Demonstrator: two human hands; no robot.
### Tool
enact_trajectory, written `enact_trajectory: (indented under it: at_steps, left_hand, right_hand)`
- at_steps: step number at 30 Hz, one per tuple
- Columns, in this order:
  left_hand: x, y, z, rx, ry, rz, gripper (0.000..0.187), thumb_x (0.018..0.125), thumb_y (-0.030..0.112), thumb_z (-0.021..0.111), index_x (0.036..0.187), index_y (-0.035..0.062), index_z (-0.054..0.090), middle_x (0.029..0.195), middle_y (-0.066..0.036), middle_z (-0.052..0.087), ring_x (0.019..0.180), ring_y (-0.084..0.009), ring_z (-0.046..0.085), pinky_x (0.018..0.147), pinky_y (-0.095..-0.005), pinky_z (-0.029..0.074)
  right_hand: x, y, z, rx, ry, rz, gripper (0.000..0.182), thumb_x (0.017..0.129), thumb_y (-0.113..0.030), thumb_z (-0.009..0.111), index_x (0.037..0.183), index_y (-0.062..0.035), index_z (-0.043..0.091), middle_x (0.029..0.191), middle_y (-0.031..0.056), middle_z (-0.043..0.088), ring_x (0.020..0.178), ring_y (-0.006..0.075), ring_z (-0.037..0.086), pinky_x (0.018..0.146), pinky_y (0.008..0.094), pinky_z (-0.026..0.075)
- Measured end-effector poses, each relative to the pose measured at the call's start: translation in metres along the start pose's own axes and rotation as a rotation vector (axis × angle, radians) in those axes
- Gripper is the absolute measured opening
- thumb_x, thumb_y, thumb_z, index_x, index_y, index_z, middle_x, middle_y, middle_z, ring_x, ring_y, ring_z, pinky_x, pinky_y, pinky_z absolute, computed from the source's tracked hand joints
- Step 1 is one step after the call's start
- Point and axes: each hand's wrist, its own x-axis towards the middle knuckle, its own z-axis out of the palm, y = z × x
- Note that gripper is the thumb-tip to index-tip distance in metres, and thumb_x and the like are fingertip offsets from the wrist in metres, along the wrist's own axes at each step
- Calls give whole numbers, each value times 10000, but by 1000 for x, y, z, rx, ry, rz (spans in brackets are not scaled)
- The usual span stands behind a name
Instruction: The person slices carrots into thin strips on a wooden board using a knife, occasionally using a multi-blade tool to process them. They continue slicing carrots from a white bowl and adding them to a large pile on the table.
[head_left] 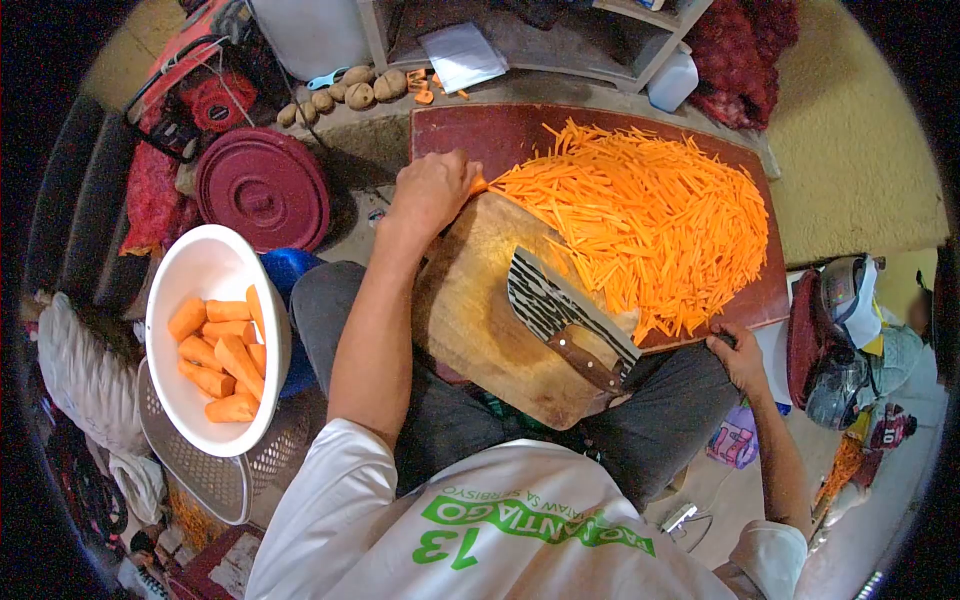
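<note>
A large heap of orange carrot strips (660,220) covers much of a dark red board (460,130). Overlapping its near side is a wooden chopping board (455,310), and a cleaver with a zebra-patterned blade (560,300) and brown handle lies flat on it. My left hand (432,192) is closed at the wooden board's far left corner, with a bit of orange carrot showing by its fingers; what it grips is partly hidden. My right hand (738,358) is at the red board's near right edge, fingers around the edge.
A white bowl (170,330) of peeled carrots (232,360) stands at the left, beside a grey perforated basket (190,470). Behind it is a maroon lid (262,190). Potatoes (360,88) lie along a ledge below a shelf. Bags and a helmet (842,290) are at the right.
</note>
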Motion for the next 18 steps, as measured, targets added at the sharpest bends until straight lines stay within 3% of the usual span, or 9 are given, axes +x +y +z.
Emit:
enact_trajectory:
  at_steps: [18]
  left_hand:
    - [-1,0,3,35,14,45,457,1092,387,586,991,-23,760,910,-287,766,902,-453,772,826,-550,614]
  right_hand:
    - [-8,-16,-5,-51,15,-2,626,919,-485,796,1336,-23,735,1325,247,731,1264,404,683,1095,459,519]
